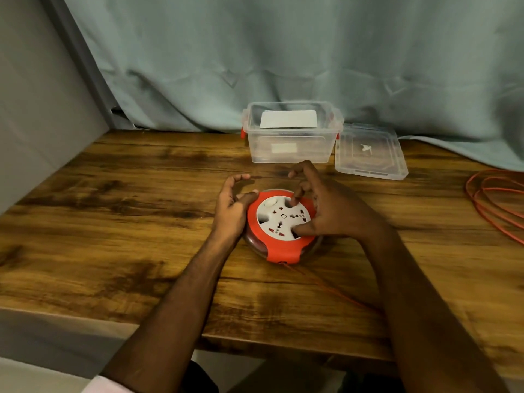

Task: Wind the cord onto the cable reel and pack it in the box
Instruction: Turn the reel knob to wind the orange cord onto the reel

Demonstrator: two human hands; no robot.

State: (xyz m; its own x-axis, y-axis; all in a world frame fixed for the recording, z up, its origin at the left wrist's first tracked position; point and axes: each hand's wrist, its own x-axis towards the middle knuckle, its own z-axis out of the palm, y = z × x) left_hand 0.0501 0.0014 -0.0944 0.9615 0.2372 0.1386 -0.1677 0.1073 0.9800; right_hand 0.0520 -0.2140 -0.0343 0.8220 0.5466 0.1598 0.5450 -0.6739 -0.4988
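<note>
A round cable reel point(279, 226) with a red frame and a white socket face lies flat on the wooden table point(113, 222). My left hand point(232, 202) rests against its left rim, thumb on the red edge, fingers curled apart. My right hand point(326, 207) lies over the reel's right side, thumb and a finger pressed into recesses of the white face. An orange cord point(326, 287) runs from the reel's near edge toward the right, and loose loops of orange cord point(496, 199) lie at the table's right edge. A clear plastic box point(290, 131) stands open behind the reel.
The box's clear lid point(370, 151) lies flat just right of the box. A white card lies inside the box. A grey-green curtain point(283, 52) hangs behind the table, and a grey wall point(34, 109) closes the left side. The table's front edge is near my body.
</note>
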